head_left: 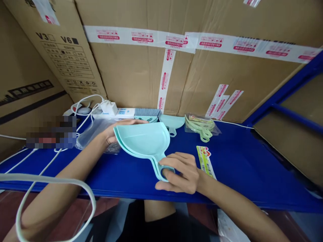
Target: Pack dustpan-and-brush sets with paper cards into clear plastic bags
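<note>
Two light blue dustpans, apparently stacked one in the other, are held above the blue shelf top with their handles toward me. My right hand is closed around the looped handle end. My left hand grips the wide edge at the far left; most of its fingers are hidden behind the pan. Behind them lie a brush with grey-blue bristles and another light blue dustpan. Right of these is a green dustpan set in clear wrapping. A printed card lies beside my right wrist.
A clear plastic bag lies under my left forearm. A power strip with a white plug stands at the back left. White cables loop across the left side. Taped cardboard boxes wall off the back.
</note>
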`<state>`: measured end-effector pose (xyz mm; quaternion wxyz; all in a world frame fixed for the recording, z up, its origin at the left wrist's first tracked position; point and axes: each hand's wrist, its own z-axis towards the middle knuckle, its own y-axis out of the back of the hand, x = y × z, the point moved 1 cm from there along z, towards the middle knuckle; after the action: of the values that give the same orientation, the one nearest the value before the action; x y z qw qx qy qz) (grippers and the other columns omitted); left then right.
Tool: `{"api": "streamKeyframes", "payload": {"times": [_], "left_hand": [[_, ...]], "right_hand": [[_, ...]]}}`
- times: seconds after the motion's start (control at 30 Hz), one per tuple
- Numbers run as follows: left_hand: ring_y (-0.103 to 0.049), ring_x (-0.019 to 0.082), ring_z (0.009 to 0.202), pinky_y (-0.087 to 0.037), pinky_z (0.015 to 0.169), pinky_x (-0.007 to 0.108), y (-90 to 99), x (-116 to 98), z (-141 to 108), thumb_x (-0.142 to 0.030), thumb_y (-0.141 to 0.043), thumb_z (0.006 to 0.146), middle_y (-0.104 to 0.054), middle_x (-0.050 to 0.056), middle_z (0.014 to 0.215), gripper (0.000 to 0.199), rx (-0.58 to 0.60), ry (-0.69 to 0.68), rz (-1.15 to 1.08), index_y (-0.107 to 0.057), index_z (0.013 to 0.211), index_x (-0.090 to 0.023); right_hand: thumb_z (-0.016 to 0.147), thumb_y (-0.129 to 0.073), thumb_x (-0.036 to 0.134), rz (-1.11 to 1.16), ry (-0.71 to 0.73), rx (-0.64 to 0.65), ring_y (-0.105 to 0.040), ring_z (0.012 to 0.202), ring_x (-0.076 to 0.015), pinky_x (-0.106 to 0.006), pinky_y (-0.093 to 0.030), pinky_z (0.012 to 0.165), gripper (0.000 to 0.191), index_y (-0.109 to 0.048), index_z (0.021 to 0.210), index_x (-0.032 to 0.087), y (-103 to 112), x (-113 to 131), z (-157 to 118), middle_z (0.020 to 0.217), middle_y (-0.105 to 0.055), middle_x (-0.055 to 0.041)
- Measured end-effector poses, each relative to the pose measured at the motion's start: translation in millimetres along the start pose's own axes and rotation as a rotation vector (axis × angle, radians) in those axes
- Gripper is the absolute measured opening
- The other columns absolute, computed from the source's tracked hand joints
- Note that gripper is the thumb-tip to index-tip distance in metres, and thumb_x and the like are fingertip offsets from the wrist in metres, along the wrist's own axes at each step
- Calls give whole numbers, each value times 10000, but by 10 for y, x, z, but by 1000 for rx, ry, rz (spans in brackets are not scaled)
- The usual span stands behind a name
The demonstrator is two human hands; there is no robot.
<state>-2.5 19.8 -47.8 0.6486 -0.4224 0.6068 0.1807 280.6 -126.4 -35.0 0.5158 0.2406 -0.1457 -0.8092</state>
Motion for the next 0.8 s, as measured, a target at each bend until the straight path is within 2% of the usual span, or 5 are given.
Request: {"api": "streamKeyframes", "payload": {"times": [0.13,0.33,0.5,0.63,0.8], "left_hand": [[-811,311,1038,-650,870,319,106,-72,-84,-325,-915,783,-793,192,1246,601,29,9,171,-772,1336,-140],[-813,297,937,-657,812,343,203,-84,-92,-335,-933,759,-825,177,1130,496,-49,-72,167,-826,1203,-140],[-787,229,847,-623,726,286,65,-102,-112,-247,-940,705,-825,146,1118,447,37,16,365,-836,1137,-193],[-775,252,893,-599,766,318,-151,-139,-127,-321,-873,772,-825,122,1079,504,257,90,574,-791,1264,-249],[-733,217,764,-536,689,267,-213,-78,-82,-326,-797,826,-823,64,904,320,258,32,902,-845,1129,-232]], "right_hand": [[1030,-650,283,-22,-210,-110,-646,632,-125,-266,-513,564,255,-618,792,199,124,-65,28,837,-733,-60],[1065,-603,376,63,-290,-84,-672,610,-113,-245,-489,505,396,-619,709,203,171,-123,60,889,-785,-79],[1052,-544,296,-4,-590,-348,-726,678,-234,-346,-510,491,424,-658,645,258,412,-268,46,651,-673,-50],[940,-677,184,-50,-440,-289,-613,514,-151,-301,-362,417,330,-617,620,236,583,-409,89,653,-687,-14],[885,-687,76,136,-267,-86,-436,405,-87,-277,-337,439,410,-467,570,221,632,-418,199,497,-515,52]]}}
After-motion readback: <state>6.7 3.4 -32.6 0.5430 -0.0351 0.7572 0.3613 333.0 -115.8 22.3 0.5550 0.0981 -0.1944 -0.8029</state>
